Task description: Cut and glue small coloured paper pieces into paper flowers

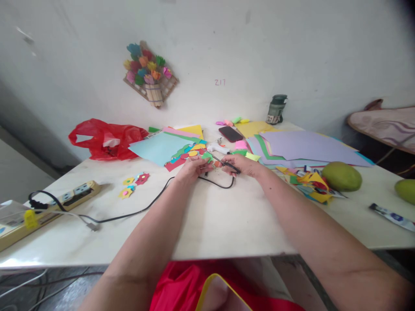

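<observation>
My left hand [193,167] pinches a small piece of green paper [207,156] above the middle of the table. Scissors with dark handles [231,166] are in my right hand [241,165], their blades pointing left toward the green paper. Whether the blades touch the paper is too small to tell. Just behind my hands lie a white glue gun [218,148] and cut paper shapes [181,159] in red, blue, yellow and green. Several finished-looking paper flowers [132,185] rest on the table to the left.
Coloured sheets [292,144] lie at the back right, with a phone [230,134] and a bottle [276,109] behind. Paper scraps [313,183] and a green fruit [342,176] are at right. A red bag [110,140], a power strip [69,198] and a black cord [129,216] occupy the left.
</observation>
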Available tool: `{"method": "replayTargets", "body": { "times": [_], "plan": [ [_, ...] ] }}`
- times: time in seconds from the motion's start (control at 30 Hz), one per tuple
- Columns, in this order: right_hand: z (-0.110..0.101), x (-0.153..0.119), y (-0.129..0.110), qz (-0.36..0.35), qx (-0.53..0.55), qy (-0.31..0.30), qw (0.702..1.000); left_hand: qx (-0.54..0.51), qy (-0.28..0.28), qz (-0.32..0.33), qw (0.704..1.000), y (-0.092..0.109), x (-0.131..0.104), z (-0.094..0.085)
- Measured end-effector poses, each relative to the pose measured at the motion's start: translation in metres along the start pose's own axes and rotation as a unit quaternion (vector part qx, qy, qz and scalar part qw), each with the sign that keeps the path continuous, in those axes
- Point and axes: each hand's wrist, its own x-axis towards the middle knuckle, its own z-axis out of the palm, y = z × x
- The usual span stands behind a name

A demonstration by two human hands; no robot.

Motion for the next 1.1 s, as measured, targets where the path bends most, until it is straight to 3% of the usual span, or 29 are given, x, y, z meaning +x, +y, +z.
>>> {"method": "replayTargets", "body": {
  "times": [0.9, 1.1],
  "plan": [
    [0.006, 0.001, -0.005, 0.002, 0.001, 0.015, 1.0, 0.021, 0.011, -0.026, 0.999, 0.003, -0.002, 0.004],
    [0.008, -0.005, -0.013, 0.007, -0.047, 0.018, 0.999, 0.012, 0.011, -0.026, 1.0, 0.004, -0.003, 0.007]
  ]
}}
